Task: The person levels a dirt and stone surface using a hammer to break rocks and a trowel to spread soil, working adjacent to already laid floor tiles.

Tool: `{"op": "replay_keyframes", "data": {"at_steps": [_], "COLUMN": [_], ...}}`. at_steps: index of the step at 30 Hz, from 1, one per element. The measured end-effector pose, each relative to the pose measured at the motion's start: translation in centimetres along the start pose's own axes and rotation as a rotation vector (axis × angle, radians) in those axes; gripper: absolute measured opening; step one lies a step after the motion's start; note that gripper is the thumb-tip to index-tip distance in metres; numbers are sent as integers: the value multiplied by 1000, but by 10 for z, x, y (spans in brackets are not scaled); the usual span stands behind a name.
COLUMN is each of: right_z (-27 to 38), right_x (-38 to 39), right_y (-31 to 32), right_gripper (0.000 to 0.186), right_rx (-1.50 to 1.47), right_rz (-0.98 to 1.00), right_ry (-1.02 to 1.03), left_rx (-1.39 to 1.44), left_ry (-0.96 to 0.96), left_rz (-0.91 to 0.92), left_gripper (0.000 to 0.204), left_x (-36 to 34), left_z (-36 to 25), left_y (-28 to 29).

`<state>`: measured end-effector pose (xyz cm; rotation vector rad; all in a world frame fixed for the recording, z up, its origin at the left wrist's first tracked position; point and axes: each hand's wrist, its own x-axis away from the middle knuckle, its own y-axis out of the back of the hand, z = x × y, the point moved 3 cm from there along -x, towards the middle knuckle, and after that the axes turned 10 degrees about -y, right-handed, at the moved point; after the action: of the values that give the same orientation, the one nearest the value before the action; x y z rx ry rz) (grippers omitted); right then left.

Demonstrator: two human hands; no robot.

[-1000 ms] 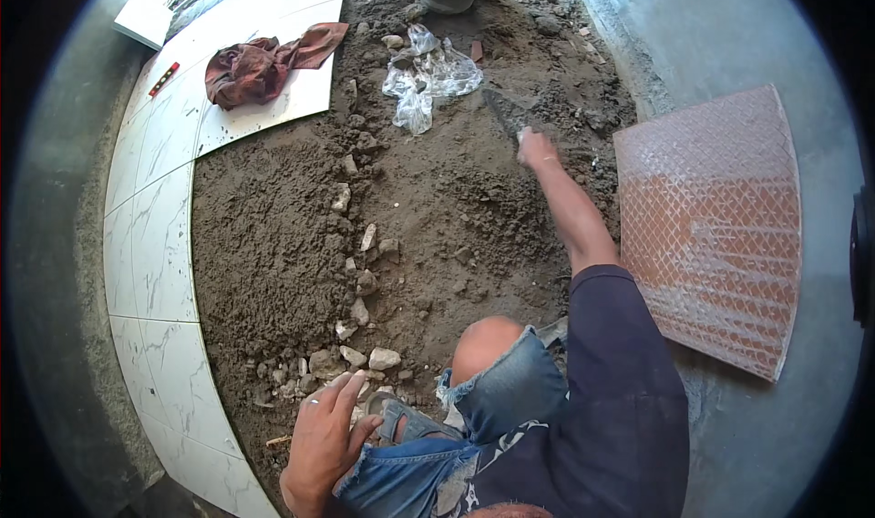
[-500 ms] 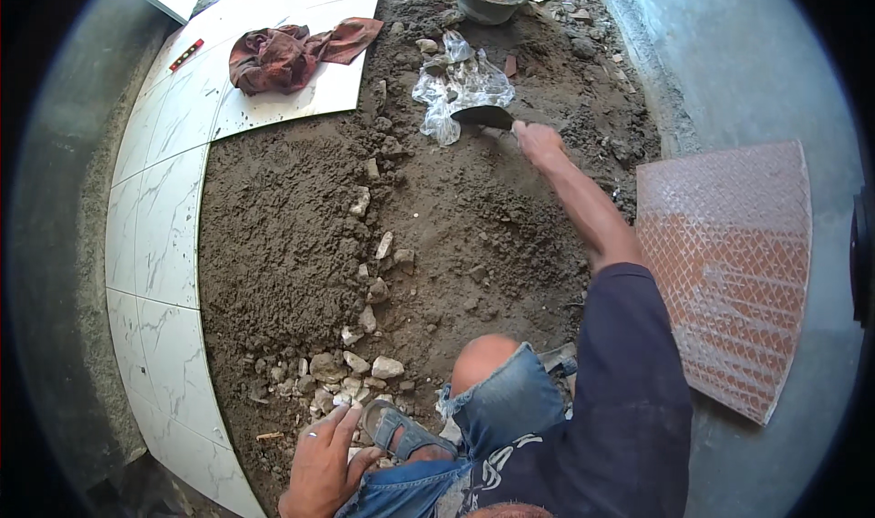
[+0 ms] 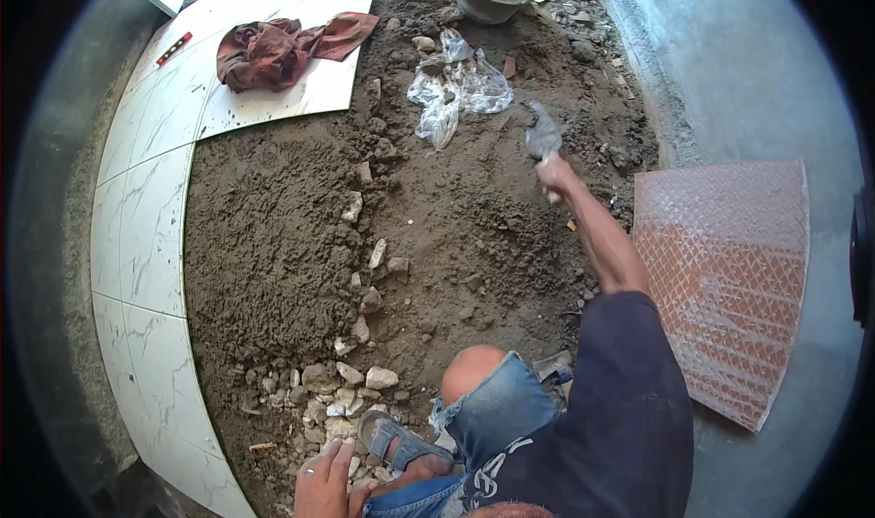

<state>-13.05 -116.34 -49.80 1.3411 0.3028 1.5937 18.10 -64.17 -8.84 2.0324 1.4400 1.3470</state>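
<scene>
Right hand (image 3: 557, 176) around the trowel (image 3: 544, 137)

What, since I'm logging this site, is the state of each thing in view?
Trowel, held, somewhat blurred
Right hand, closed on the trowel
Left hand, open, nothing visibly held
Red cloth, bunched up
Clear plastic, crumpled
Bucket, upright, partly cut off
Level, lying flat
Floor tiles, laid, dirt-specked
Loose tile, patterned face showing
Sandal, worn
Soil, lumpy

Dark grey wall (image 3: 62, 190) left, paler blue-grey wall (image 3: 747, 81) right; white grey-veined floor tiles (image 3: 153, 240) along left wall.
</scene>
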Motion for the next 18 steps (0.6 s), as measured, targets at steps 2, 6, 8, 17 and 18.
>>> {"op": "replay_keyframes", "data": {"at_steps": [2, 6, 8, 17, 18], "right_z": [-51, -46, -26, -66, -73], "right_x": [25, 94, 80, 54, 40], "right_y": [23, 77, 79, 102, 123], "right_gripper": [39, 39, 32, 27, 25], "right_rx": [340, 282, 164, 485, 304], "right_rz": [-210, -35, -124, -340, -301], "right_ry": [353, 233, 149, 266, 133], "left_rx": [-13, 57, 37, 14, 33], "left_ry": [-59, -77, -66, -147, -63], "left_rz": [4, 93, 137, 72, 132], "left_gripper": [54, 53, 53, 51, 51], "left_x": [-11, -34, -41, -51, -52], "left_z": [-7, -20, -18, -15, -10], "left_y": [4, 8, 4, -5, -7]}}
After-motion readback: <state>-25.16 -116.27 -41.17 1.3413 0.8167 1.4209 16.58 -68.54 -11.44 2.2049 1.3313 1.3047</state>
